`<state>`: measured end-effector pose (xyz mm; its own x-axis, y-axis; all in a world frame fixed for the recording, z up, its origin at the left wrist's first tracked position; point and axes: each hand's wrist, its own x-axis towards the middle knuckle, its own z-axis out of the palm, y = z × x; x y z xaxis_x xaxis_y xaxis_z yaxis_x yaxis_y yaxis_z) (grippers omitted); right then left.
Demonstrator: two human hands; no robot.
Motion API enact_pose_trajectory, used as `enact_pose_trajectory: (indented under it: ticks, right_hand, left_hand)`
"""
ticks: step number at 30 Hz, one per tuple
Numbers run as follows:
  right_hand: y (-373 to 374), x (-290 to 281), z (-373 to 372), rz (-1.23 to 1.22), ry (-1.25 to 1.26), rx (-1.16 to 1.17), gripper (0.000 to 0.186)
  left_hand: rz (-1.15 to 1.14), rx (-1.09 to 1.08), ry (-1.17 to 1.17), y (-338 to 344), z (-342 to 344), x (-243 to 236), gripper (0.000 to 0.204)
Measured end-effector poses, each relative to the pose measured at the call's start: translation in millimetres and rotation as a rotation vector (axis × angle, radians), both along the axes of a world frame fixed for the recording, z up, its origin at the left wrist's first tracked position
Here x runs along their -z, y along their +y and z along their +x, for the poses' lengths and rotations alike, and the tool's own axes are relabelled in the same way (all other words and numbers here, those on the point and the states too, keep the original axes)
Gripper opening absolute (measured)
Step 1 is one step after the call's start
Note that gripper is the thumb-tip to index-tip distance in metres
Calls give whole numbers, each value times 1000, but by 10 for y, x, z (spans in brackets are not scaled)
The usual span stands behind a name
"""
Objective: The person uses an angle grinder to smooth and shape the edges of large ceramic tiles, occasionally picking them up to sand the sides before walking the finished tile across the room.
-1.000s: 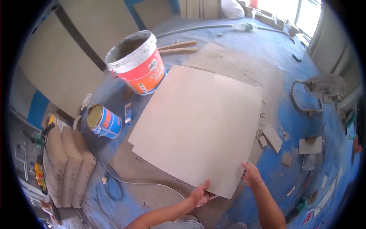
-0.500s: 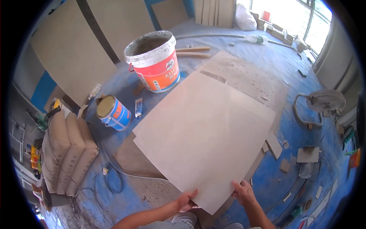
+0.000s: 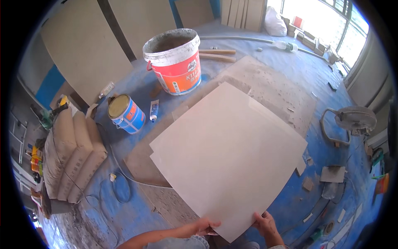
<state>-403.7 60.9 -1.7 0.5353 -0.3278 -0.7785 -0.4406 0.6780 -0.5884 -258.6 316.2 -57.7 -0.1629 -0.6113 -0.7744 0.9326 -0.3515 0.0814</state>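
Observation:
A large pale beige tile (image 3: 232, 170) has one corner toward me. My left hand (image 3: 206, 226) grips its near left edge, thumb on top and fingers underneath. On the near right edge my right hand (image 3: 265, 225) holds it the same way. Stepped edges at its left corner and far side suggest a second tile directly beneath; how far apart the two lie I cannot tell. Under them is a dusty brown board (image 3: 282, 87) on the floor. Fingers of both hands are partly hidden below the tile.
Beyond the tile stand a mortar-crusted bucket (image 3: 176, 68), a blue-and-orange can (image 3: 126, 114) and a small tube (image 3: 154, 110). Stacked sacks (image 3: 74, 155) are at left, with a cable (image 3: 137, 181) nearby. At right are a fan (image 3: 355, 119) and scattered tile offcuts (image 3: 333, 174).
The tile and both hands have shifted slightly nearer to me, with the tile's right corner now further right. My view has shifted a little too. Both hands keep their grip.

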Motion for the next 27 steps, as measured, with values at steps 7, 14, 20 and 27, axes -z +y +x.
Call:
enact_pose_trajectory:
  ticks: [7, 14, 20, 27]
  right_hand:
    - [-149, -145, -271, -65, -9, 31, 45]
    - [-251, -473, -56, -128, 5, 29, 51]
    - [-446, -874, -114, -227, -5, 84, 52]
    - [-170, -838, -101, -75, -80, -195, 47]
  left_hand:
    - [-6, 61, -24, -176, -242, -150, 59]
    - [-16, 50, -11, -330, -101, -315, 54]
    - [-98, 109, 14, -617, -34, -478, 52]
    - [-163, -4, 8, 308, 108, -290, 57]
